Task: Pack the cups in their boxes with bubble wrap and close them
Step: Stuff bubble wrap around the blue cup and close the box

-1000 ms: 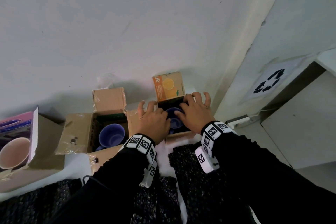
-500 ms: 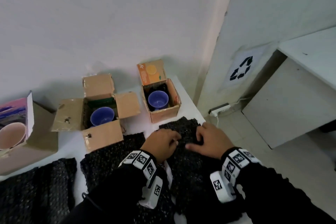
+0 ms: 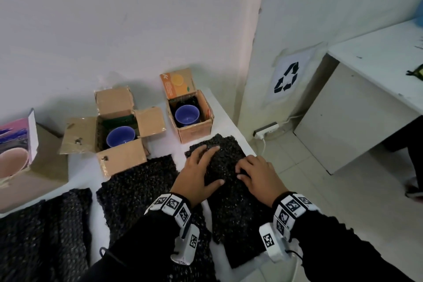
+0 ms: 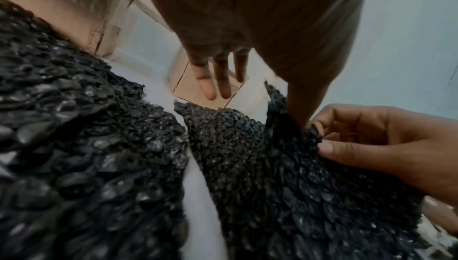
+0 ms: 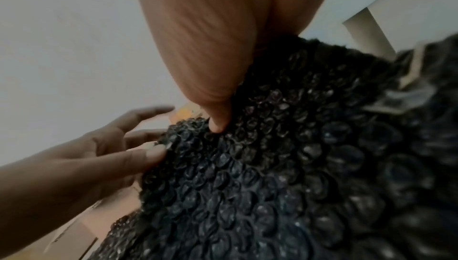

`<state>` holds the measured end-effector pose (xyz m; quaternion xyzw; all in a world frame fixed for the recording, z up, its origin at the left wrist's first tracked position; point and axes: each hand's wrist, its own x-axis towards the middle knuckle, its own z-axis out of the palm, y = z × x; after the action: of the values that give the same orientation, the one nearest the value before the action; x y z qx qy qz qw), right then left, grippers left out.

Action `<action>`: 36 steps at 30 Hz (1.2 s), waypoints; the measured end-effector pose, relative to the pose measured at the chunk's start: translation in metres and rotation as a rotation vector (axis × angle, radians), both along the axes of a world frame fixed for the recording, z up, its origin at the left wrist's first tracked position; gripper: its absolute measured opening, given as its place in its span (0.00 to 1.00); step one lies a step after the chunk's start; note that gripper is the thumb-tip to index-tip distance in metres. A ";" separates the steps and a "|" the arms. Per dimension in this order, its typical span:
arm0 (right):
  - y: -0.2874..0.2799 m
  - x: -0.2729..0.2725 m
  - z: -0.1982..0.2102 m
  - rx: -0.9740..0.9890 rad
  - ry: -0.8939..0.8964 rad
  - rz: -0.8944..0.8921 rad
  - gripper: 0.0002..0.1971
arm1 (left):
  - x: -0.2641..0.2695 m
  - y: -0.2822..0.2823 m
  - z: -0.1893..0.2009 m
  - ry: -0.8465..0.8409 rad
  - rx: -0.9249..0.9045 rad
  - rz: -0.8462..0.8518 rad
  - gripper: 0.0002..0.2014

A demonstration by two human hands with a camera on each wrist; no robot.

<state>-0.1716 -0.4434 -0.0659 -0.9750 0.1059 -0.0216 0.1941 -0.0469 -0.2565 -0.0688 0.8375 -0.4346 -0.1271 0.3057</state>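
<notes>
Two blue cups stand in open boxes at the back of the white table: one cup (image 3: 187, 114) in the orange-lidded box (image 3: 207, 126), the other cup (image 3: 120, 136) in the brown cardboard box (image 3: 121, 162). A sheet of black bubble wrap (image 3: 231, 201) lies in front of the orange-lidded box. My left hand (image 3: 206, 162) rests on its far left part with fingers (image 4: 213, 80) straight and thumb spread. My right hand (image 3: 242, 167) has curled fingers (image 4: 329, 146) pinching a raised fold of the bubble wrap (image 5: 247, 176), thumb pressed into it.
Two more black bubble wrap sheets lie to the left, one (image 3: 137, 188) in the middle and one (image 3: 41, 231) at the near left. A pink cup (image 3: 11, 163) sits in a pink-lidded box at far left. The table edge drops off at the right, near a power strip (image 3: 265, 131) on the floor.
Both hands came back from the orange-lidded box to the right bubble wrap sheet. The left fingers have since straightened over it, and the right hand has gathered a fold.
</notes>
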 end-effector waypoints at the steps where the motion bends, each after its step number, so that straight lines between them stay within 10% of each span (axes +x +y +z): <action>1: 0.000 0.001 0.005 0.041 -0.048 0.053 0.04 | 0.000 -0.002 0.005 0.072 -0.049 -0.003 0.39; 5: 0.004 0.007 0.025 0.191 -0.257 0.065 0.07 | 0.005 -0.008 0.016 0.057 -0.196 0.005 0.11; 10: 0.010 0.010 0.033 0.444 -0.146 -0.157 0.47 | 0.006 -0.006 0.034 0.051 -0.284 0.247 0.08; 18: 0.011 0.044 0.044 0.641 -0.057 0.008 0.11 | 0.023 0.010 0.055 -0.057 -0.293 0.061 0.09; 26: 0.010 0.091 0.067 0.603 0.125 0.133 0.09 | 0.054 0.019 0.066 -0.168 -0.060 0.042 0.18; 30: 0.005 0.113 0.066 0.711 0.169 0.122 0.26 | 0.074 0.015 0.065 -0.189 -0.007 0.064 0.12; 36: -0.024 0.155 0.071 0.114 0.060 0.176 0.15 | 0.101 0.001 0.068 -0.213 -0.145 0.145 0.13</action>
<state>-0.0164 -0.4673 0.0053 -0.9681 0.0269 0.0308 0.2473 0.0541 -0.2556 -0.0007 0.8511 -0.4111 0.0163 0.3261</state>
